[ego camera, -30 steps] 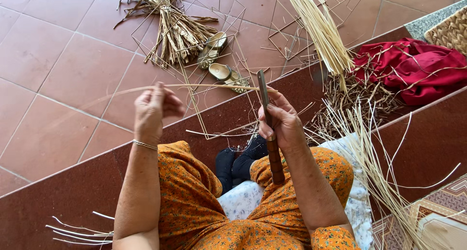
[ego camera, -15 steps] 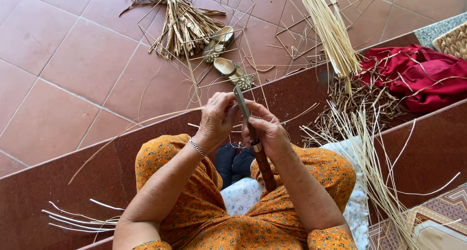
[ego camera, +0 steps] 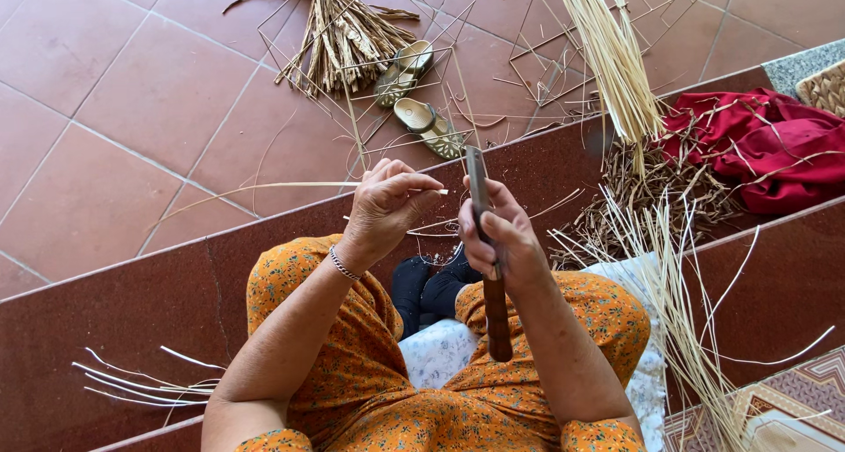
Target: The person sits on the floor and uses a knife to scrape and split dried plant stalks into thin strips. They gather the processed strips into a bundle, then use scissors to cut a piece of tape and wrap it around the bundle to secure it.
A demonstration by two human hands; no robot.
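Red-brown floor tiles (ego camera: 114,126) are spreading out beyond a dark polished step (ego camera: 106,329) where the person is sitting in an orange flowered dress (ego camera: 493,399), with cane work scattered all round. Her left hand (ego camera: 387,207) is pinching the near end of a long pale cane strip (ego camera: 290,186) between thumb and fingers, closed firmly on it, and the strip is arching away to her left over the tiles. Her right hand (ego camera: 497,236) is wrapped tight round a long knife (ego camera: 486,249), wooden handle pointing back toward her lap and the grey blade standing up just beside the strip's end. To my eye she is lining up the strip's tip against the blade, at the point of splitting or shaving it; the next move would be calling for a steady, shallow bite so the thin cane is not snapping or running off-line. The strip is looking slim, flat, springy and straw-coloured. Farther off, a bundle of dry offcuts (ego camera: 339,34), a pair of sandals (ego camera: 414,91), a sheaf of pale canes (ego camera: 612,56) and a red cloth (ego camera: 775,148) are lying about, and finished slivers (ego camera: 141,382) are resting on the step at her left.
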